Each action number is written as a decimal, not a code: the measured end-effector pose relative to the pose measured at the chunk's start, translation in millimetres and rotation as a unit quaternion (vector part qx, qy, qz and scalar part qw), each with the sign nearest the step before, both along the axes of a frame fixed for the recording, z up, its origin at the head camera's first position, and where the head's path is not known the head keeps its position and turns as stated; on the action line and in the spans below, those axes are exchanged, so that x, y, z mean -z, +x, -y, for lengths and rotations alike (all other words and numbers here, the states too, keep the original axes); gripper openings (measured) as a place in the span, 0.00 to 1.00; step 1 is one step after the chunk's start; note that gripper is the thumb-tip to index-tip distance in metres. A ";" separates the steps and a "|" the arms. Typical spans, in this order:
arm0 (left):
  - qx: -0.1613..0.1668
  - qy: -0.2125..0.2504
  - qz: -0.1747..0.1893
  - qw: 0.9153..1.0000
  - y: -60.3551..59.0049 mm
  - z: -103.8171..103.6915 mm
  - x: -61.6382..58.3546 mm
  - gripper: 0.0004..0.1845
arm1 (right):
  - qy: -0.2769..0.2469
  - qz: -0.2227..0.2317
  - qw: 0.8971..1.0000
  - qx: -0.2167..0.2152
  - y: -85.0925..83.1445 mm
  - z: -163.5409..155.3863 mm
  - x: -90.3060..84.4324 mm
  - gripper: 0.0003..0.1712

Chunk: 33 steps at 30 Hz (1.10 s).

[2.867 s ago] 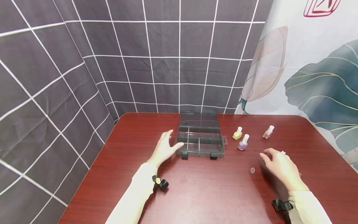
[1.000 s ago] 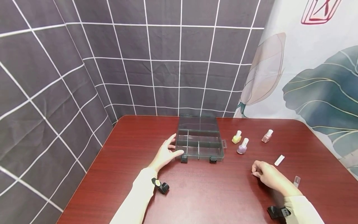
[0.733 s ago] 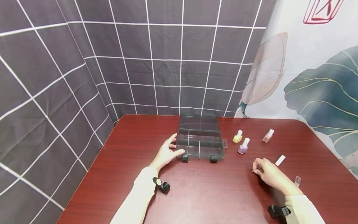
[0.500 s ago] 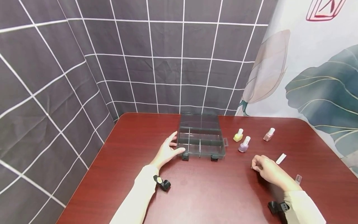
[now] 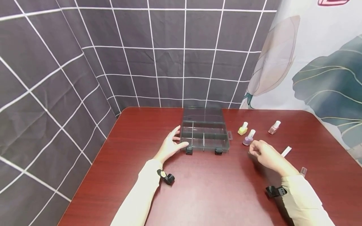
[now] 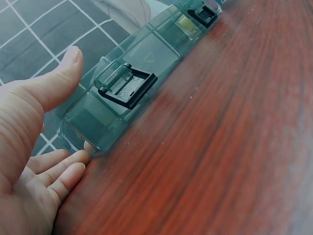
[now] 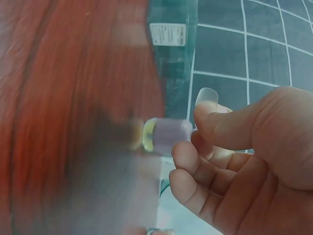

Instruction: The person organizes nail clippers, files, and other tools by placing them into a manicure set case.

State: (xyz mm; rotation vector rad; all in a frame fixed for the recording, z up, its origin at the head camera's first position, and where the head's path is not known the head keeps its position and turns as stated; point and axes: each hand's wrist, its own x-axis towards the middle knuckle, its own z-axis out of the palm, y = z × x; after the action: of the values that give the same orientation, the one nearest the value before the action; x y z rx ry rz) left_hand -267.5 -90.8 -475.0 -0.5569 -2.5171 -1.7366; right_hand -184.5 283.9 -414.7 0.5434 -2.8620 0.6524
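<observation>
My left hand [image 5: 177, 140] lies open at the near left corner of a clear grey compartment box [image 5: 205, 133]. In the left wrist view my left hand [image 6: 73, 110] has its thumb along the front of the box [image 6: 146, 58] near a black latch [image 6: 124, 88], with the fingertips touching its side. My right hand [image 5: 251, 152] hovers just in front of a purple nail polish bottle [image 5: 249, 138]. In the right wrist view my right hand [image 7: 195, 132] pinches a small clear nail tip [image 7: 206, 95] between thumb and forefinger, close to the purple bottle [image 7: 168, 134].
A yellow bottle [image 5: 242, 128] and a pink bottle [image 5: 274, 127] stand right of the box on the red-brown table [image 5: 215, 188]. A white stick [image 5: 286, 151] and a small clear piece [image 5: 303, 171] lie beside my right forearm. Checked cloth hangs behind and to the left.
The clear nail tip that lay on the table is now pinched in my right hand, which has moved forward and left toward the purple bottle. My left hand stayed at the box.
</observation>
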 end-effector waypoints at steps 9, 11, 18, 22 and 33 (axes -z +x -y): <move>0.007 -0.005 -0.003 1.000 5.2 1.5 6.3 0.41 | -0.025 -0.026 0.999 -0.019 -4.1 16.2 0.1 0.16; 0.007 -0.010 -0.006 1.000 5.1 1.1 7.3 0.39 | -0.029 -0.033 0.999 -0.023 -5.3 19.3 -0.5 0.17; -0.001 -0.006 -0.021 1.000 1.6 0.1 3.8 0.37 | -0.026 -0.041 0.998 -0.040 -17.1 30.2 -11.1 0.15; 0.004 0.003 -0.020 1.000 1.7 0.8 3.0 0.37 | -0.033 -0.049 0.997 -0.050 -21.9 37.5 -13.0 0.15; 0.005 0.006 -0.009 1.000 -0.3 0.8 4.9 0.37 | -0.070 -0.054 0.994 -0.071 -29.4 53.9 -12.1 0.17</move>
State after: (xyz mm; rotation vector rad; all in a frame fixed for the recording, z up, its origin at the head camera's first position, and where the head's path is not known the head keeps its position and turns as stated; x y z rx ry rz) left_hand -267.8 -91.6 -479.9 -0.5818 -2.4938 -1.7420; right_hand -213.9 230.0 -402.5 0.7402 -2.6698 0.8120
